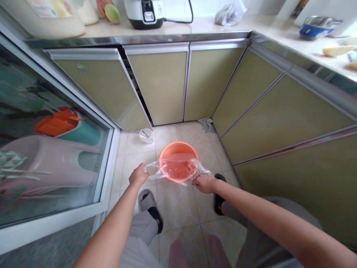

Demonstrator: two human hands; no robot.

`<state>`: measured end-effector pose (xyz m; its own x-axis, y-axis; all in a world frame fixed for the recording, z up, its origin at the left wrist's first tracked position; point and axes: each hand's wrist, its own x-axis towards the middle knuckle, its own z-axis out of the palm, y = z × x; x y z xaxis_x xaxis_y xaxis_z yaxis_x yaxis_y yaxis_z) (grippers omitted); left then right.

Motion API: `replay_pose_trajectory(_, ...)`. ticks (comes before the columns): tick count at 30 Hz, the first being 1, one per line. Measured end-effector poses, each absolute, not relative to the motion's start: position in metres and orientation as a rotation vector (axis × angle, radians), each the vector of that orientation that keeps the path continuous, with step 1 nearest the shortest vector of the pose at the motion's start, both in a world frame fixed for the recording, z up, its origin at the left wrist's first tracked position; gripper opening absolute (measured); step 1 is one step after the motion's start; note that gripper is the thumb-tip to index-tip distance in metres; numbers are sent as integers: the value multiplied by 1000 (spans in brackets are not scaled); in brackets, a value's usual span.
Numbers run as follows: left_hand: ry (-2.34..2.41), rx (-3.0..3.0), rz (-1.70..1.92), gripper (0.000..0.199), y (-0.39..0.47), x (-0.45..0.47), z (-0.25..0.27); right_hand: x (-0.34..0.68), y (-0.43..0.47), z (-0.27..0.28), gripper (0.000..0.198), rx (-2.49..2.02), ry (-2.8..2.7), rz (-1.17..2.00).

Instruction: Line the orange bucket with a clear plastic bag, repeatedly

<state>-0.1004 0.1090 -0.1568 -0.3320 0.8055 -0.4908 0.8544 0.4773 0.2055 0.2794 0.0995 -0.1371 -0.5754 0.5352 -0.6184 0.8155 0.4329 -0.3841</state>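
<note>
A clear plastic bag (178, 160) is stretched between my two hands, over an orange basin (178, 147) on the tiled floor. My left hand (138, 175) is closed on the bag's left end, left of the basin. At the right, my right hand (204, 183) grips the other end near the basin's lower right rim. The basin's pinkish-orange inside shows through the plastic; whether the bag touches the rim I cannot tell.
A small clear tub (146, 136) stands on the floor by the cabinets, and a grey cloth (206, 125) lies in the corner. Glass door (55, 123) at left; a cabinet door (103, 85) stands ajar. An appliance (145, 14) sits on the counter.
</note>
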Motion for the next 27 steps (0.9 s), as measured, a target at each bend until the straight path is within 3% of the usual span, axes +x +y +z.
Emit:
replay_pose_trajectory(8,2261,1151,-46,42,96,-136,-192,302,118,-207,54,1323,2354,-1159)
replay_pose_trajectory(13,2307,964,193,47,103,-152,-210,314,141,-232,42,1763,2264,-1458)
replay_pose_trajectory(21,2085,603,446,51,104,-137,-221,317,164,-239,39,2151,2257,-1336)
replay_pose_trajectory(27,1909,923,549,79,124,-123,-212,320,174,-238,28,2367,2216,-1236)
